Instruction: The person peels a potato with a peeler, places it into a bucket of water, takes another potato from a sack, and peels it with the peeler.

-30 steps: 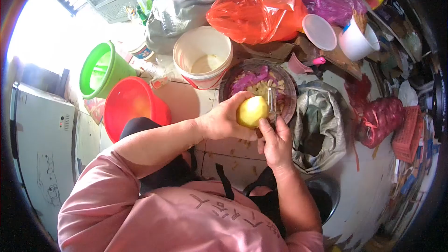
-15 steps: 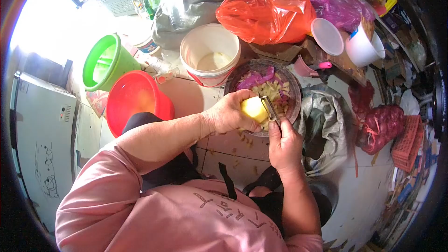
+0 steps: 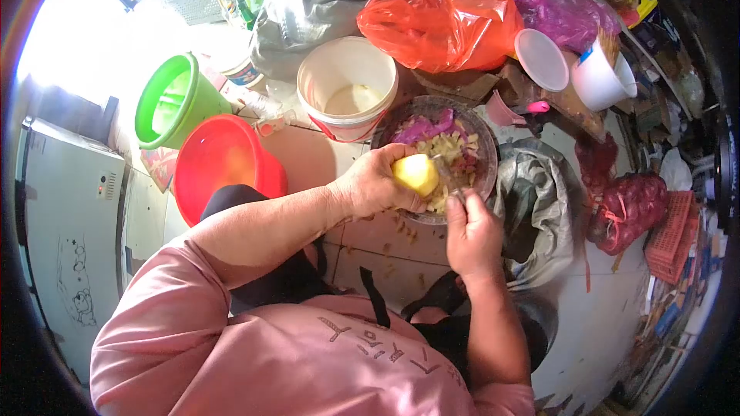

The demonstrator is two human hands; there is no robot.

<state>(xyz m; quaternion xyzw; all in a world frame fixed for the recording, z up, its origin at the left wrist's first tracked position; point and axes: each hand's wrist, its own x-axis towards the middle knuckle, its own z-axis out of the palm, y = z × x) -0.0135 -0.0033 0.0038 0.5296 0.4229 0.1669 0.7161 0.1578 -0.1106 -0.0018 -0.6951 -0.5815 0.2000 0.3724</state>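
My left hand [image 3: 381, 185] is wrapped round a peeled yellow potato [image 3: 416, 175], with its bare face turned to the right. In my right hand [image 3: 472, 233] I grip a peeler [image 3: 452, 185], whose head is smeared by motion just right of the potato. Whether its blade touches the potato I cannot tell. Beneath both hands stands a round dark basin [image 3: 490, 177] of peelings [image 3: 458, 143], with a piece of purple plastic [image 3: 428, 128] among them. Some scraps [image 3: 406, 229] lie on the floor tiles in front of the basin.
A white bucket [image 3: 308, 82] stands behind the basin, with red [image 3: 271, 162] and green [image 3: 146, 115] tubs to the left. An orange bag [image 3: 443, 15] lies behind. On the right are an open grey sack [image 3: 551, 200], a red mesh bag [image 3: 628, 212] and a red crate [image 3: 672, 235].
The peeler has come off the potato's right side and swung slightly right and down, now blurred. My left hand and the potato have shifted a little left.
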